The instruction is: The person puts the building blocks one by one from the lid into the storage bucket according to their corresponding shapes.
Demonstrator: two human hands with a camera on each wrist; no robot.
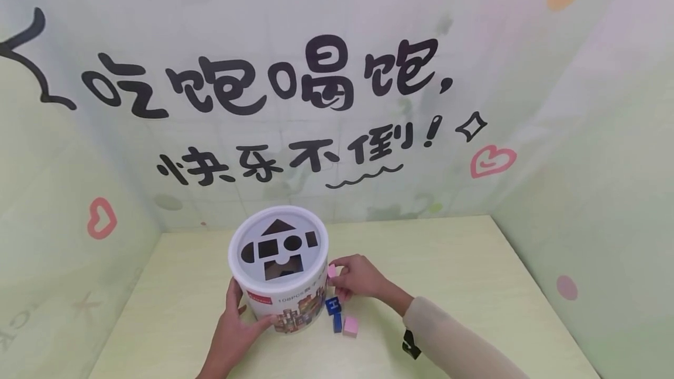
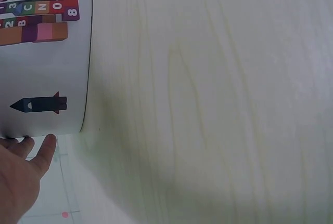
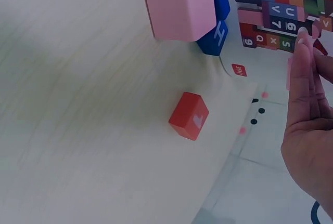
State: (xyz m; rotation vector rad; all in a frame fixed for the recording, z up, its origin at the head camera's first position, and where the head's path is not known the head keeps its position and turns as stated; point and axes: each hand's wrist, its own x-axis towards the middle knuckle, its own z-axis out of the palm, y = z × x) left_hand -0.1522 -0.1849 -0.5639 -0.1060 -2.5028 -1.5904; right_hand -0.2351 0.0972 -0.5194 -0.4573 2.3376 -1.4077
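Bracing the white cylindrical printed tub (image 1: 286,303) is the person's left hand (image 1: 231,332), its fingers spread rather than closed, the thumb laid along the front and the other fingers against the left side. The tub stands upright on the pale wood-grain table (image 1: 447,262), topped by a grey-white round lid (image 1: 309,262) with dark cut-outs (a triangle, a square and a circle among them). Just beside the tub's right wall, below the rim, the right hand (image 1: 363,278) pinches a small pink block (image 1: 331,271) between thumb and fingertips.

Near the tub's base lie a blue block with a white H (image 1: 333,305), a plain-looking blue block (image 1: 337,323) and a larger-looking pink cube (image 1: 350,327); the right wrist view also shows a red block with a pale letter (image 3: 189,116), apart from these.

To handle this well, I would press the tub only hard enough to stop it sliding, and pinch lightly on two opposite faces so that the piece can be turned without slipping. The blue pieces sit close under the right fingers, so lifting clear before moving sideways seems wise.
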